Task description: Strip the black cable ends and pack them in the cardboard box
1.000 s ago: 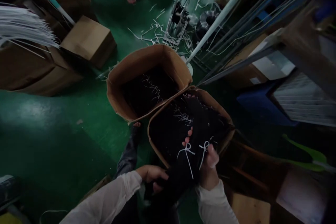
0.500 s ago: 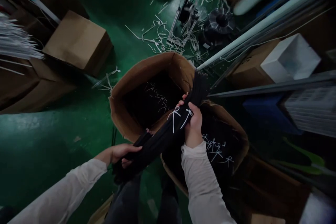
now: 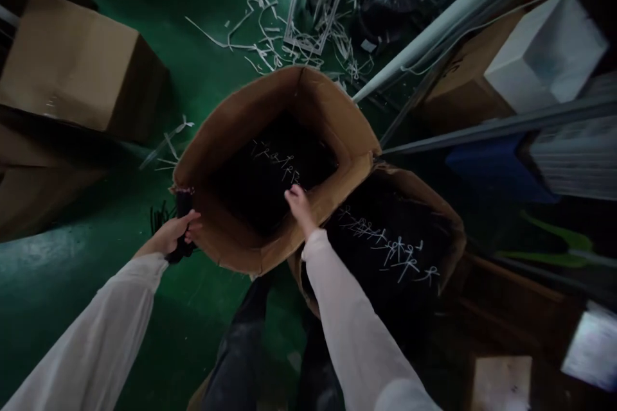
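your left hand (image 3: 168, 237) was closed on the black bundle (image 3: 182, 206), just outside the cardboard box (image 3: 308, 99) at 9 o'clock. your right hand (image 3: 299, 204) was open, empty, over the box's near rim at 6 o'clock. second box (image 3: 424, 185) sat at 4 o'clock.

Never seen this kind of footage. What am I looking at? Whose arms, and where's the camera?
No machine here: these are a person's own two bare hands, filmed by one camera worn on the head, looking down past the white sleeves. The left hand grips a dark bundle beside a cardboard box. The right hand is at that box's near rim, though whether it grips the rim is unclear. A second box next to it holds black strands with white ties. Below lies a green floor, with white scraps scattered beyond the boxes.
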Demonstrator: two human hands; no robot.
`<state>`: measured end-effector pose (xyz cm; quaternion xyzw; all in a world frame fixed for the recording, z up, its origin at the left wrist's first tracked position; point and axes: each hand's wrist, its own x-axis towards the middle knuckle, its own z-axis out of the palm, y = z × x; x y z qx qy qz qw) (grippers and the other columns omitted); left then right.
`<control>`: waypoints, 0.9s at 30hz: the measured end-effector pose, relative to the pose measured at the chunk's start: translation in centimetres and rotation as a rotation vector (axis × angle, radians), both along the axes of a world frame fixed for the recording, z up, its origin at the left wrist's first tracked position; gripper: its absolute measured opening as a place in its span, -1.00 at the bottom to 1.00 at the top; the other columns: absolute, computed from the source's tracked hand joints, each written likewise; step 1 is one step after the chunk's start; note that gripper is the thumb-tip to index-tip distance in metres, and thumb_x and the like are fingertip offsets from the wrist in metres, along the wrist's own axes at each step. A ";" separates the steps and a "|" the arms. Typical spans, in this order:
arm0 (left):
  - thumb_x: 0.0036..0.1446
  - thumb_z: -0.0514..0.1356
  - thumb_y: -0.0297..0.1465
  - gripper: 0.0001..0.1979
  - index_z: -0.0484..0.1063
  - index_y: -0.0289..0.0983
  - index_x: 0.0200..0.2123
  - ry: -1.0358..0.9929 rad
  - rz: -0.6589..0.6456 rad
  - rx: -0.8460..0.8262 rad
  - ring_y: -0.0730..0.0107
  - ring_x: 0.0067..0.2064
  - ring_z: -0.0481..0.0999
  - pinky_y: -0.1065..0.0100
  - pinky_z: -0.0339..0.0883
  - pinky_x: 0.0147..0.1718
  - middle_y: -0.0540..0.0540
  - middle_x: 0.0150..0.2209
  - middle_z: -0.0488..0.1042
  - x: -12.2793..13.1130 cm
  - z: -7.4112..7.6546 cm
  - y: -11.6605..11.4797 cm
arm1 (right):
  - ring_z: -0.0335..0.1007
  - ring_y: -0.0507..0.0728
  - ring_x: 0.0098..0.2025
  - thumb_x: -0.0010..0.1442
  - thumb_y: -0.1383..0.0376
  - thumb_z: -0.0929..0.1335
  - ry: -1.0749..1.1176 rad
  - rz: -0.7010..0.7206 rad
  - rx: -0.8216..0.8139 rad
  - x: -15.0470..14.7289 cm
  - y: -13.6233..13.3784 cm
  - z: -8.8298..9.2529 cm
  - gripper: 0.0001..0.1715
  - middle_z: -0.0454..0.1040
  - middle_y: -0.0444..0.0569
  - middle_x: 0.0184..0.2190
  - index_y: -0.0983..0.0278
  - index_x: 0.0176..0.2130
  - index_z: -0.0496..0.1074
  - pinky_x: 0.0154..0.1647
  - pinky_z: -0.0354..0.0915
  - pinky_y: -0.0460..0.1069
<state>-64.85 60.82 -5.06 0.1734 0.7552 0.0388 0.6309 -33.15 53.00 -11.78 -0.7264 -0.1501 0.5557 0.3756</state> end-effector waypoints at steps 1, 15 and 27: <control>0.11 0.20 -0.28 -0.70 0.37 -0.36 -0.16 -0.047 -0.020 0.006 0.71 -0.68 0.03 0.57 -0.08 -0.73 -0.06 -0.46 0.41 -0.1 0.7 -1.0 | 0.41 0.13 -0.02 0.08 0.10 0.36 0.047 0.029 0.003 -1.2 -2.7 0.8 -0.44 0.43 0.07 0.00 0.27 0.03 0.31 -0.02 0.32 0.04; -0.30 0.39 -0.10 -0.64 0.49 -0.15 -0.41 -0.237 -0.224 -0.304 0.68 -0.72 -0.09 0.48 -0.18 -0.72 0.10 -0.70 0.09 12.6 14.1 -24.5 | 0.42 0.12 -0.18 -0.02 0.09 0.33 -0.495 -0.481 -0.401 22.9 -37.1 6.0 -0.50 0.48 0.01 -0.24 0.33 -0.13 0.33 -0.13 0.33 0.05; -0.07 0.32 -0.12 -0.61 0.43 -0.28 -0.27 -0.345 -0.220 -0.441 0.71 -0.69 -0.09 0.48 -0.15 -0.69 0.12 -0.63 0.14 19.9 12.0 -37.6 | 0.36 0.37 -0.06 -0.13 0.19 0.43 -0.643 -0.310 -0.626 31.3 -33.6 1.3 -0.36 0.43 0.26 -0.13 0.39 -0.06 0.30 -0.06 0.28 0.19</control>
